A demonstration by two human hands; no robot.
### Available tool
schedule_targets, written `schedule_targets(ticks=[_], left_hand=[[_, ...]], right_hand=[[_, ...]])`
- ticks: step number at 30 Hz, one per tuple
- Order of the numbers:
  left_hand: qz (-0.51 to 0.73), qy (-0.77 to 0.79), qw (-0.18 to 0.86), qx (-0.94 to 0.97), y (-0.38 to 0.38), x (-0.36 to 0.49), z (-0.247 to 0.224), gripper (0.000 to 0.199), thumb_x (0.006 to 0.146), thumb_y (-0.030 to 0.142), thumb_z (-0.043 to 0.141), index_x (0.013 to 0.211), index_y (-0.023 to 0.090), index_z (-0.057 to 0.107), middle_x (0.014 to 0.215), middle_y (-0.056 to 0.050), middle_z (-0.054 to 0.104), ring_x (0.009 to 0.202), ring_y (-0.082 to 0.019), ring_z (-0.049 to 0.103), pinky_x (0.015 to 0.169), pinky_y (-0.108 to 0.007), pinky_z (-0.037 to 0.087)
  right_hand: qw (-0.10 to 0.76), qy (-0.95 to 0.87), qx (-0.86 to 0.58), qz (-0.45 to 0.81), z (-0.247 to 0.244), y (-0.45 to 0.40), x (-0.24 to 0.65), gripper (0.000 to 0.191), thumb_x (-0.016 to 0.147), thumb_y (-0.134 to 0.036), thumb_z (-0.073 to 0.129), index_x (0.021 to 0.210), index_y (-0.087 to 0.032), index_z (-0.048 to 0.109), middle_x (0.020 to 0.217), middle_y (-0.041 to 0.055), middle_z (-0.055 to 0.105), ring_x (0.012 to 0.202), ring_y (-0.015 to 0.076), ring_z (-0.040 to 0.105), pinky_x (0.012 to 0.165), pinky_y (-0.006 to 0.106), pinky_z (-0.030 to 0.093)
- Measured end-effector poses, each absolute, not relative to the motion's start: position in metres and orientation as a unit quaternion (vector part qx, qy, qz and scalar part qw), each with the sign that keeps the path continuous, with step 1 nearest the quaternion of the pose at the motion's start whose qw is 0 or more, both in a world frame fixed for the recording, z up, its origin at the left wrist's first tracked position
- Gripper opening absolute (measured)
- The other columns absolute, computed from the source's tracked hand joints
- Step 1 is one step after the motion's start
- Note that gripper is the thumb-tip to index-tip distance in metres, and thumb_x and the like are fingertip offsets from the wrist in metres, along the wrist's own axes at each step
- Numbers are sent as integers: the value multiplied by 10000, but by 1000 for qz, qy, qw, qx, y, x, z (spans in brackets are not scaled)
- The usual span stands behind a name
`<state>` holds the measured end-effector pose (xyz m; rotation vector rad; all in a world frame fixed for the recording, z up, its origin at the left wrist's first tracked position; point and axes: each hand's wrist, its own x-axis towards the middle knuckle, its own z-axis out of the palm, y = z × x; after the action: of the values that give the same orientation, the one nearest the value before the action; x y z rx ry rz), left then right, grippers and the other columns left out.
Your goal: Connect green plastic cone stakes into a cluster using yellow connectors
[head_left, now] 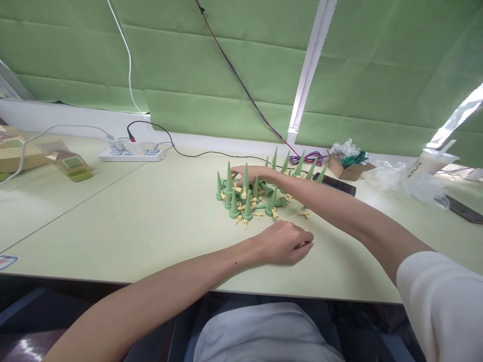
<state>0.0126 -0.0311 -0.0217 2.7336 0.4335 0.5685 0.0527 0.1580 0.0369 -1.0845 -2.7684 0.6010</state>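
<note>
Many green cones (248, 207) stand or lie in a cluster near the middle of the pale table, with small yellow pieces (258, 214) scattered among them. My right hand (245, 175) reaches over the back left of this cluster, its fingers bent down among the cones; what they touch is hidden. Nearer the front edge, my left hand (287, 243) rests on the table with its fingers curled closed. Whether anything is inside that hand cannot be seen.
Behind the cluster lie a dark phone (335, 185) and a small cardboard box (347, 168). A power strip (132, 155) is at the back left, beside an open carton (62, 160). A bagged cup (426, 168) and another phone (462, 209) are at right.
</note>
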Motion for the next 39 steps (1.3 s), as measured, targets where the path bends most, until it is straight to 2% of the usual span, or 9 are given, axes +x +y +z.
schedule_targets(ticks=[9, 18, 23, 28, 33, 39], left_hand=[[199, 148, 164, 955, -32, 13, -20, 314, 970, 213, 455, 661, 190, 405, 604, -8, 523, 532, -120, 392, 541, -293, 270], [195, 149, 160, 956, -32, 13, -20, 316, 972, 217, 448, 660, 190, 401, 608, -7, 532, 532, -121, 387, 537, -301, 252], [196, 152, 154, 956, -32, 13, -20, 316, 961, 205, 454, 654, 190, 381, 597, -4, 516, 520, -120, 364, 528, -312, 230], [199, 150, 157, 956, -32, 13, -20, 314, 960, 206, 459, 658, 191, 371, 601, -4, 509, 522, -120, 372, 524, -315, 229], [201, 153, 149, 956, -32, 13, -20, 324, 959, 203, 465, 647, 191, 379, 586, -3, 489, 512, -121, 378, 518, -314, 223], [209, 148, 153, 954, -30, 13, -23, 318, 955, 209, 475, 649, 190, 390, 586, -4, 496, 512, -120, 370, 524, -310, 238]], right_hand=[[60, -915, -337, 214, 34, 160, 50, 460, 721, -216, 752, 1152, -149, 604, 1267, 139, 725, 1030, 257, 713, 810, 296, 585], [48, -908, -348, 228, 26, 168, 51, 532, 702, -174, 713, 1207, -143, 547, 1362, 178, 662, 1110, 287, 690, 863, 337, 576], [79, -902, -356, 233, 19, 164, 54, 528, 706, -153, 673, 1218, -146, 544, 1310, 161, 682, 1121, 308, 676, 900, 378, 557], [124, -893, -355, 248, 12, 159, 58, 535, 675, -122, 651, 1200, -148, 550, 1321, 161, 670, 1143, 296, 665, 917, 370, 546], [153, -892, -351, 240, 10, 151, 64, 453, 719, -181, 657, 1162, -167, 561, 1289, 137, 673, 1092, 269, 663, 883, 362, 549], [171, -880, -387, 217, 9, 150, 74, 430, 731, -165, 706, 1133, -190, 555, 1229, 112, 690, 1043, 249, 659, 908, 374, 531]])
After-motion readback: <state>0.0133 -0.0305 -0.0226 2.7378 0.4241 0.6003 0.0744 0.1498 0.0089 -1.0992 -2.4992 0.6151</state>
